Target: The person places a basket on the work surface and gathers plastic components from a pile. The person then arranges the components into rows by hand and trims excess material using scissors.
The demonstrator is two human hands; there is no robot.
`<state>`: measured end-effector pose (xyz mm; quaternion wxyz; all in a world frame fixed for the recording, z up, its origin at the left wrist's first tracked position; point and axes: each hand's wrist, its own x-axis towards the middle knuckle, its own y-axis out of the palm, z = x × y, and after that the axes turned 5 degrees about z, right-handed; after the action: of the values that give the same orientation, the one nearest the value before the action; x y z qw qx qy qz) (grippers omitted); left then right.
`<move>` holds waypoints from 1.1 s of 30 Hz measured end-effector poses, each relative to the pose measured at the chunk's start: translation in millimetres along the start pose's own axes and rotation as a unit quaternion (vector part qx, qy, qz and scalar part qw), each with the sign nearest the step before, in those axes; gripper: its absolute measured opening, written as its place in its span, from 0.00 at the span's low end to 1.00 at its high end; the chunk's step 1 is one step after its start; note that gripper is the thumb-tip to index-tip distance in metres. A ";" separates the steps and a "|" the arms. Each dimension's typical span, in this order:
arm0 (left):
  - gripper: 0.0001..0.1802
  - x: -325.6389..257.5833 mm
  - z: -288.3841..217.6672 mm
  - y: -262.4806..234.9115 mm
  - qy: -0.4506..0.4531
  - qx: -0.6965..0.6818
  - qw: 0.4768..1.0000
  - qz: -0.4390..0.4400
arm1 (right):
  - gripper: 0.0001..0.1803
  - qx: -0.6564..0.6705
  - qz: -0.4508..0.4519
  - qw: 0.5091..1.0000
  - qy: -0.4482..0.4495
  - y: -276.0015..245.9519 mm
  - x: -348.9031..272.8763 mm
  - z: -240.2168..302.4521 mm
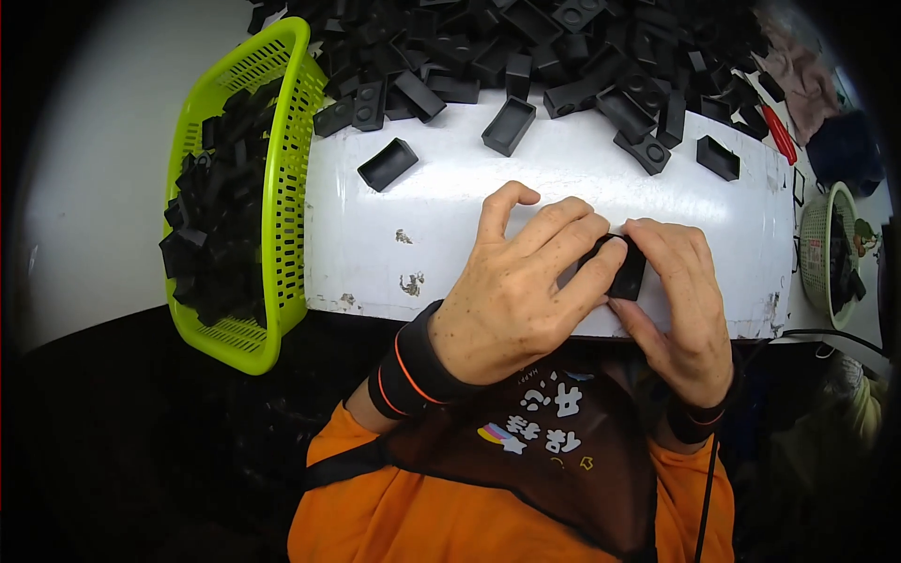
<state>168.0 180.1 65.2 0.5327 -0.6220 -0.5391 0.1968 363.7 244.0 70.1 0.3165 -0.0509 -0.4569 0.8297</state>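
Observation:
Close to the near edge of the white work surface (357,253), both my hands are at one small black rectangular box (630,274). My left hand (526,286) reaches over its left side with the fingers bent, and one fingertip presses on the top. From the right, my right hand (688,305) pinches the box between thumb and fingers. My fingers cover much of the box, so its inside and lower side are hidden. Nearest beyond my hands lie loose black boxes, among them an open-topped one (510,126) and another (388,165).
A large heap of black boxes (488,47) fills the far side. On the left stands a lime-green basket (274,235) holding many of them. Right of the surface are a red-handled tool (778,133), a pale basket (815,253), a crumpled cloth (798,80) and a black cable (835,334).

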 end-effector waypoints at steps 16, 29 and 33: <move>0.06 -35.3 21.5 -21.7 -0.272 -0.100 0.954 -0.071 | 0.31 0.014 0.020 0.999 -0.045 22.9 6.5 22.1; 0.19 31.4 50.2 -7.8 -0.130 0.151 0.979 -0.042 | 0.14 -0.262 -0.079 0.958 -0.087 -9.8 74.5 -51.4; 0.21 20.2 53.5 -18.3 -0.117 0.065 0.989 -0.062 | 0.13 -0.105 -0.168 0.980 -0.023 -24.8 55.2 -31.5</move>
<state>122.6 219.3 68.9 0.5163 -0.5241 -0.6215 0.2693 343.5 307.9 82.9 0.4332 0.0128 -0.5505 0.7135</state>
